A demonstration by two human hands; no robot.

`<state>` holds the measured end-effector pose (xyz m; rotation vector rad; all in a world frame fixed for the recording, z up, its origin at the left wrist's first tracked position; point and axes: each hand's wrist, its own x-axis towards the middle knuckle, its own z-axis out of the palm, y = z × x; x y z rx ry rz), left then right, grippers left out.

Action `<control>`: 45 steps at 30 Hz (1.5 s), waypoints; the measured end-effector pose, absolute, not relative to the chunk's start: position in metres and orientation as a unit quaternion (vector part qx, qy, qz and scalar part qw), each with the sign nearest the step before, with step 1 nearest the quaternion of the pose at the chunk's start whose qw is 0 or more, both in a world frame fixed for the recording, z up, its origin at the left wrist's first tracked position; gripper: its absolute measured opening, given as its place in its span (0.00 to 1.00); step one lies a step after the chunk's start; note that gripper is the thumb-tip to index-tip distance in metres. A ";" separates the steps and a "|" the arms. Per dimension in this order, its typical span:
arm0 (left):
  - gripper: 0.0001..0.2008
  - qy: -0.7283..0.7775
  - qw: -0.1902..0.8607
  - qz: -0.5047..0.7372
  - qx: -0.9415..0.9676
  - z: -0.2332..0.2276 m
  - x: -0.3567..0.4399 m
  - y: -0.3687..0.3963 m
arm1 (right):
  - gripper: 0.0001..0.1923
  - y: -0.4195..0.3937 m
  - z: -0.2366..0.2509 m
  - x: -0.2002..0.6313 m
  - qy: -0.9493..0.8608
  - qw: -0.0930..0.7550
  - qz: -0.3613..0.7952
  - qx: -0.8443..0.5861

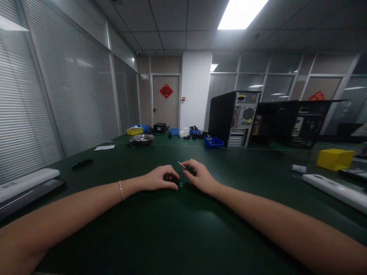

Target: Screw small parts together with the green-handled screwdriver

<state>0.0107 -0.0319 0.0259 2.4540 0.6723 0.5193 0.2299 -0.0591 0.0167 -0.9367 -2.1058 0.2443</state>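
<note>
My right hand [200,178] is closed around a screwdriver [181,164], whose thin metal shaft points up and to the left. Its dark handle mostly disappears under my fingers. Opposite it, my left hand [162,178] curls low over the green table, with a bracelet on the wrist. Between that thumb and the fingers is a small black object [173,182], too dark to name. A tiny green piece [181,185] shows beside the left fingertips; I cannot tell whether it belongs to the black object.
Black computer cases [220,116] stand at the back right, behind a blue bin [213,142]. A metal bowl [142,139] and a yellow bin [134,131] lie back left. White long bars flank both sides; a yellow box [335,159] sits right.
</note>
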 end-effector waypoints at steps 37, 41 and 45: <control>0.25 0.229 0.542 0.286 0.756 0.017 0.022 -0.035 | 0.11 -0.068 0.020 0.226 -0.836 0.390 0.104 -0.371; 0.27 0.240 0.547 0.271 0.755 0.018 0.021 -0.035 | 0.10 -0.071 0.021 0.225 -0.835 0.387 0.108 -0.375; 0.28 0.245 0.555 0.270 0.748 0.019 0.021 -0.036 | 0.10 -0.074 0.024 0.223 -0.835 0.388 0.113 -0.374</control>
